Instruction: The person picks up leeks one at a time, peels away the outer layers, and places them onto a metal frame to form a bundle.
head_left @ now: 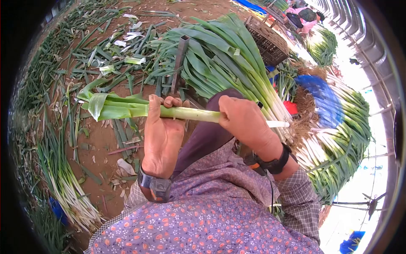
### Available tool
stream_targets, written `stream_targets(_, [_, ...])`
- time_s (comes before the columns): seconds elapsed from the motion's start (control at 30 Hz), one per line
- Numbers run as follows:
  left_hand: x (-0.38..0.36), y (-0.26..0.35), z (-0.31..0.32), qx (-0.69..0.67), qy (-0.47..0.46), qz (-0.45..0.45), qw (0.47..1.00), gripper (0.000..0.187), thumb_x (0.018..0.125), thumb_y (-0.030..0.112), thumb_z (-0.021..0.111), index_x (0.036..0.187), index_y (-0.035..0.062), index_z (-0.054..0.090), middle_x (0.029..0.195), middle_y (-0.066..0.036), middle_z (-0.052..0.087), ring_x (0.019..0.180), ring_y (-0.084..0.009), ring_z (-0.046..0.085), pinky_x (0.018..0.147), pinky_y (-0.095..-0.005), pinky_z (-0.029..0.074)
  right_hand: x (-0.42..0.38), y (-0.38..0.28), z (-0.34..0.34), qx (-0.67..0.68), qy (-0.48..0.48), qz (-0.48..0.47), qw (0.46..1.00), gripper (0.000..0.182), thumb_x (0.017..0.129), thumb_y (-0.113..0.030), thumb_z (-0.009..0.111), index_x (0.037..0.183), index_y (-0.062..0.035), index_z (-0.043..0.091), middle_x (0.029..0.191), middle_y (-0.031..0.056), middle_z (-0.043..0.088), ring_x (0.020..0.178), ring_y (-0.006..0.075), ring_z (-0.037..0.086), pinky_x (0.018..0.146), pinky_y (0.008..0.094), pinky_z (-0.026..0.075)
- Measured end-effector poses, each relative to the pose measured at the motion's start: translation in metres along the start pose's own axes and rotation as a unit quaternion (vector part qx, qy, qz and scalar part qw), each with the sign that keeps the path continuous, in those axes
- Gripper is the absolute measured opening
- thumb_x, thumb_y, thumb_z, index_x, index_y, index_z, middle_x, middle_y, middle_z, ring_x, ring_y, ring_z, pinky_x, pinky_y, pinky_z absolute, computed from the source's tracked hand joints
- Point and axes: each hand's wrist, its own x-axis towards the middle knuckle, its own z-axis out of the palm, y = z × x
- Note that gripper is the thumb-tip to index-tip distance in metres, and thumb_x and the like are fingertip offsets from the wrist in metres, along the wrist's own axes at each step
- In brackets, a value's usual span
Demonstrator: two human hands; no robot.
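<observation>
1. the dirt floor [101, 139] takes up most of the view, littered with cut green leaf scraps [105, 51] thrown well clear of the hands.
2. big piles of leeks: a heap [220, 55] lies just ahead of the hands, white ends toward the person, and a larger stack [342, 139] sits to the right, stems lined up alike, likely so they stay tidy for handling.
3. a dark crate [266, 40] stands behind the near heap, and a blue sheet [323, 97] lies over part of the right stack.
4. another person [302, 17] bends over far off at the top right.
5. the one leek [186, 113] being worked is held level in front of the chest, leaves to the left and white end to the right, between both hands.
6. the left hand [163, 135] has its grip wrapped around the pale green middle, steadying it.
7. the right hand [243, 120] has its grip closed around the white stem near the root end.
8. both wrists carry dark bands [154, 186].
</observation>
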Motion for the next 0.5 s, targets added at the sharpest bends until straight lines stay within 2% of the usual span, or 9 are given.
stream_targets(0.13, [-0.007,-0.002,0.004,0.059,-0.056,0.021,0.996,0.023,0.099,0.028,0.057,0.092,0.0080,0.048,0.084,-0.003,0.046,0.086,-0.0188,0.052,0.105,-0.0454,0.042,-0.002,0.004,-0.006,0.049,-0.018,0.020,0.998,0.014,0.080,-0.013,0.063,0.083,-0.0054,0.053,0.071,0.0150,0.063,0.070,0.0368,0.063,0.063,0.0477,0.048])
stream_targets(0.23, [-0.008,-0.003,0.005,0.070,-0.060,0.030,0.995,0.023,0.099,0.028,0.057,0.092,0.0085,0.048,0.084,-0.002,0.045,0.085,-0.0175,0.052,0.105,-0.0446,0.042,-0.009,-0.008,-0.006,0.069,0.014,0.017,0.997,0.009,0.079,-0.011,0.065,0.081,-0.0081,0.056,0.070,0.0119,0.060,0.067,0.0349,0.060,0.061,0.0428,0.048])
stream_targets(0.33, [-0.009,-0.005,0.005,0.072,-0.052,0.028,0.996,0.022,0.099,0.028,0.057,0.092,0.0088,0.049,0.084,-0.002,0.045,0.085,-0.0170,0.051,0.105,-0.0442,0.042,-0.012,-0.005,-0.002,0.094,0.041,-0.064,0.993,0.008,0.080,-0.014,0.065,0.081,-0.0087,0.058,0.071,0.0111,0.060,0.066,0.0342,0.060,0.061,0.0414,0.048])
stream_targets(0.43, [-0.010,-0.007,0.003,0.071,-0.052,0.017,0.996,0.022,0.099,0.029,0.056,0.093,0.0088,0.049,0.084,-0.001,0.045,0.086,-0.0168,0.051,0.106,-0.0441,0.042,-0.013,0.007,0.005,0.095,0.029,-0.074,0.992,0.010,0.081,-0.015,0.065,0.082,-0.0082,0.059,0.071,0.0110,0.059,0.065,0.0339,0.060,0.061,0.0414,0.048])
stream_targets(0.5, [-0.011,-0.009,0.002,0.075,-0.060,0.008,0.995,0.022,0.100,0.029,0.055,0.094,0.0089,0.049,0.084,-0.001,0.045,0.085,-0.0165,0.051,0.107,-0.0443,0.041,-0.014,0.008,0.003,0.152,-0.007,-0.033,0.988,0.009,0.083,-0.015,0.062,0.080,-0.0074,0.058,0.070,0.0135,0.061,0.067,0.0361,0.060,0.062,0.0451,0.047])
